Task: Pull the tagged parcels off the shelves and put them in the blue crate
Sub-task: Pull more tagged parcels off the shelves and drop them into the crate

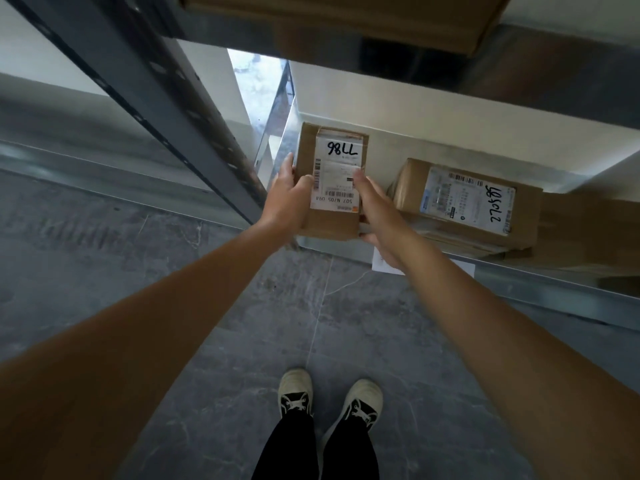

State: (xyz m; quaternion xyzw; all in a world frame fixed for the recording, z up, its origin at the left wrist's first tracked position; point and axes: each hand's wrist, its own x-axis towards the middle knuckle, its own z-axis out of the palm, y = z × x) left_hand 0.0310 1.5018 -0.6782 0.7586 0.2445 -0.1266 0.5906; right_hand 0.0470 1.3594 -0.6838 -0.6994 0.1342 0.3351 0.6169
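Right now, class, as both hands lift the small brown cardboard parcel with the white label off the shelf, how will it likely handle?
The small brown cardboard parcel probably stays stiff: its edges look square. Likely light, since left hand and right hand hold it loosely. Flat sides suggest no rolling.

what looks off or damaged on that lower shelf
The larger parcel on the shelf sits skewed and its cardboard looks crumpled along the near edge. The small parcel, held by both hands, looks intact.

Bare forearms, black trousers (294,452), cream lace-up sneakers (362,398)
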